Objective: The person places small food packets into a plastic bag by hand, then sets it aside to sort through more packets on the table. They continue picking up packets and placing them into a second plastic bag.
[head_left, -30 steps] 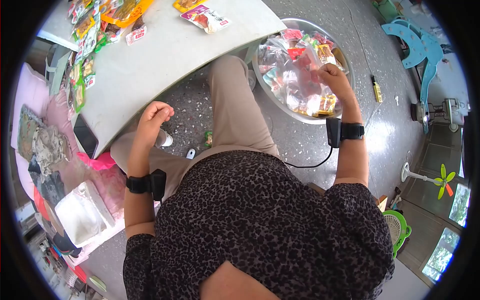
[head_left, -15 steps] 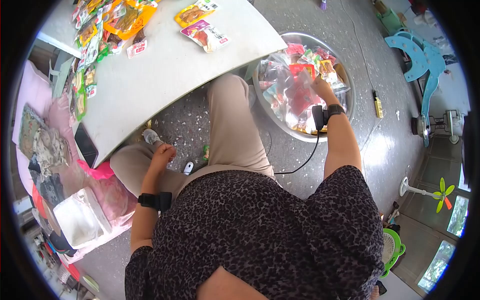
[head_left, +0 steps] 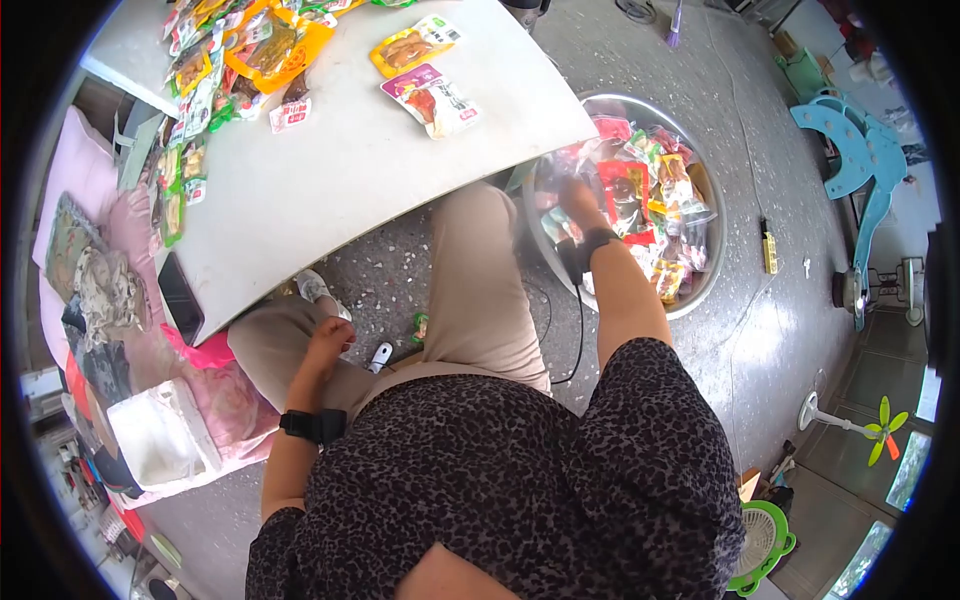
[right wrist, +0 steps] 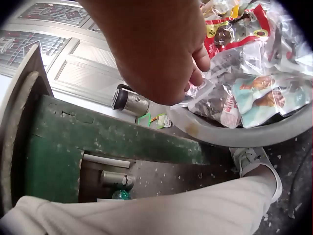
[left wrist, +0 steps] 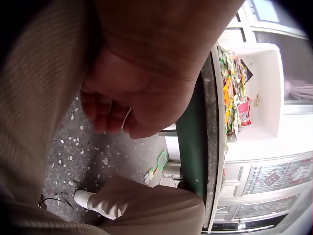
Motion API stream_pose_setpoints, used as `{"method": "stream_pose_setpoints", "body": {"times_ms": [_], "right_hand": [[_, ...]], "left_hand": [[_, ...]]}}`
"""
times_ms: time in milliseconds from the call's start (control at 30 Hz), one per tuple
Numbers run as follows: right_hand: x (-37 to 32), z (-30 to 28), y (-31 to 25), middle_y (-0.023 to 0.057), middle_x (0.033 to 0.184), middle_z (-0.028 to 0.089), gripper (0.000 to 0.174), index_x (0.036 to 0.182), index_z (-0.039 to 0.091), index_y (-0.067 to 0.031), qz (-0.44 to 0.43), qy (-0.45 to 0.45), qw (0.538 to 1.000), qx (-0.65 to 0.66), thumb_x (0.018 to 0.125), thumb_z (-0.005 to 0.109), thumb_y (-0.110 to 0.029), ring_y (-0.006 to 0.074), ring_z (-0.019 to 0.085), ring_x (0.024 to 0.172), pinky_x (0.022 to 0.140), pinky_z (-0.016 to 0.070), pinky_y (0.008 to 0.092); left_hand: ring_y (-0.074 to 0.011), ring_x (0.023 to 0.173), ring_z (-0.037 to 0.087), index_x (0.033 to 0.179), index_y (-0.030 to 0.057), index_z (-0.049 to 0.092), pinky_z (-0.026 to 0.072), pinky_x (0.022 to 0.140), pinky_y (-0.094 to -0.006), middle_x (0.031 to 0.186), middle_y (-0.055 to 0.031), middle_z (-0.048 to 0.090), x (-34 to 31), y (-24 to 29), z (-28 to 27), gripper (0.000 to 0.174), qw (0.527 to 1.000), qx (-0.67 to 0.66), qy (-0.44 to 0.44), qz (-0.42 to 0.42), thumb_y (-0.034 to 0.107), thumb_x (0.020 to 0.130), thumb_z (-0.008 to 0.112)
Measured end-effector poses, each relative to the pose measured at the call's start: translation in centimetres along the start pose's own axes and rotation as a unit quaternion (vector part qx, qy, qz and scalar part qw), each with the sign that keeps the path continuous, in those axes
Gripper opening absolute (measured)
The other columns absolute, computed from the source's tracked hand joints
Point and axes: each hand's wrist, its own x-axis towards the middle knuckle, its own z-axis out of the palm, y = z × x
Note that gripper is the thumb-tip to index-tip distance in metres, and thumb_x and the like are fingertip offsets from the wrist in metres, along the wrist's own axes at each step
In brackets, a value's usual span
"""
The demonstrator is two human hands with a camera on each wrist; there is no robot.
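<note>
A large metal basin point(head_left: 716, 255) on the floor holds a heap of sealed snack packets, among them a red-edged packet point(head_left: 625, 187) and a pale teal one point(right wrist: 261, 95). My right hand point(head_left: 580, 202) reaches down at the basin's table side, fingers curled on a clear plastic packet point(head_left: 560, 166) that is blurred and partly covered by the hand. In the right wrist view the fingertips are mostly hidden behind the hand. My left hand point(head_left: 328, 342) hangs loosely curled above my lap, holding nothing; the left wrist view shows its palm under the table edge.
The white table point(head_left: 330, 190) carries a pile of packets, a yellow packet point(head_left: 412, 45), a purple-and-white packet point(head_left: 432, 100) and a phone point(head_left: 181, 297). Its edge runs close beside the basin. A steel flask point(right wrist: 131, 102) stands beyond. A cable point(head_left: 752, 170) lies on the floor.
My right hand has moved from the basin's right side across to its left, taking the clear packet along. My left hand has dropped from near the table edge towards my lap.
</note>
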Motion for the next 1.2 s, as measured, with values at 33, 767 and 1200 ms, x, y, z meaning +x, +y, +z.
{"method": "stream_pose_setpoints", "body": {"times_ms": [33, 767, 1200], "right_hand": [[-2.1, -0.4, -1.9, 0.0203, 0.092, 0.054, 0.023, 0.088, 0.052, -0.0033, -0.014, -0.037, 0.999, 0.012, 0.074, 0.043, -0.019, 0.0322, 0.051, 0.089, 0.077, 0.0412, 0.0383], [-14.2, -6.8, -16.3, 0.0141, 0.092, 0.051, 0.02, 0.093, 0.048, 0.0035, -0.256, 0.2, 0.904, 0.278, 0.077, 0.048, -0.009, 0.0229, 0.049, 0.085, 0.076, 0.0386, 0.031], [-13.8, -4.1, -19.0, 0.0161, 0.086, 0.051, 0.018, 0.085, 0.048, 0.0017, -0.453, 0.238, 0.845, 0.153, 0.068, 0.052, -0.003, 0.0322, 0.046, 0.083, 0.076, 0.0362, 0.0389]], "left_hand": [[-0.0085, 0.063, 0.046, 0.08, 0.0048, 0.05, 0.0369, 0.059, -0.0204, 0.07, -0.0019, 0.051, -0.1, 0.0, 0.0, 0.012, 1.0, 0.0, 0.002, -0.002, 0.015, 0.075, 0.048], [-0.0097, 0.074, 0.05, 0.082, 0.0018, 0.054, 0.0402, 0.068, -0.0235, 0.077, -0.003, 0.054, -5.6, 2.8, -8.4, 0.013, 0.902, 0.08, 0.222, 0.361, 0.012, 0.075, 0.052], [-0.0296, 0.081, 0.053, 0.085, 0.0021, 0.056, 0.0417, 0.071, -0.0358, 0.083, -0.0164, 0.055, -16.2, -5.7, -29.2, 0.027, 0.674, 0.211, 0.707, 0.031, 0.023, 0.07, 0.05]]}}
